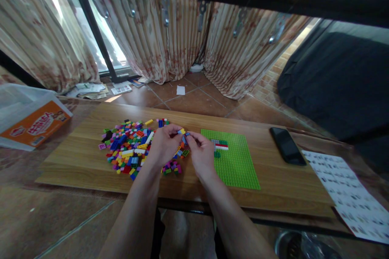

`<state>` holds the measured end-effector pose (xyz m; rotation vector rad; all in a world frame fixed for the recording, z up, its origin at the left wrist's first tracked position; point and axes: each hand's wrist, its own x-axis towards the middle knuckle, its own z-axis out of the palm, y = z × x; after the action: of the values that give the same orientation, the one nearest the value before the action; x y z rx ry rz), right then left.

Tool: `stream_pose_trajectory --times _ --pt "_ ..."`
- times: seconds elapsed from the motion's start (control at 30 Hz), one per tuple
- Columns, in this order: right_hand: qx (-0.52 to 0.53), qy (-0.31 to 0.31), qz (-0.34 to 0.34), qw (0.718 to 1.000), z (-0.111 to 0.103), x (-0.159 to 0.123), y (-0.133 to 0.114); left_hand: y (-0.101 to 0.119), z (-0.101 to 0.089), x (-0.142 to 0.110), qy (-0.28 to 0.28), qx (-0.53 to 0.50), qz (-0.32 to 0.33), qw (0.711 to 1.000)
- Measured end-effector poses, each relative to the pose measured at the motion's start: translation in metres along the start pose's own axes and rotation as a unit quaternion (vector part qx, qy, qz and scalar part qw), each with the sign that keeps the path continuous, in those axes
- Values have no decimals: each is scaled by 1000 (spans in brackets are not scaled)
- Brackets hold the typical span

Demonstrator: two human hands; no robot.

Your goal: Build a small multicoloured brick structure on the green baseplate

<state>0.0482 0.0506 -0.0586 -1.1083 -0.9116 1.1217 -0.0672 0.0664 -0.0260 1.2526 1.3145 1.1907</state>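
Head view: L hand (164, 143) nearly shut, fingertips pinching a small yellow brick (182, 131); R hand (201, 153) also nearly shut, pinching a small blue brick (187, 134). Can't tell if the 2 are joined. Both are btwn the pile (129, 151) & green plate (238, 170). Progress: sm. cluster (221, 146) of grey, green, red & white pcs on plate, nr its L edge. Held pcs not on plate; lots of bricks loose in pile.
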Motion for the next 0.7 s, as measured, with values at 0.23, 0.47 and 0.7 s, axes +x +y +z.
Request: stream_pose_trajectory --times 0.23,0.47,0.7 --pt "159 21 131 978 -6 5 -17 3 -5 -1 13 -11 -12 1000" --pt "137 -66 174 973 -5 0 -22 3 -1 -4 -110 10 20 994" --pt "-11 -69 94 993 -8 1 -9 -5 -5 -4 -104 158 73 979"
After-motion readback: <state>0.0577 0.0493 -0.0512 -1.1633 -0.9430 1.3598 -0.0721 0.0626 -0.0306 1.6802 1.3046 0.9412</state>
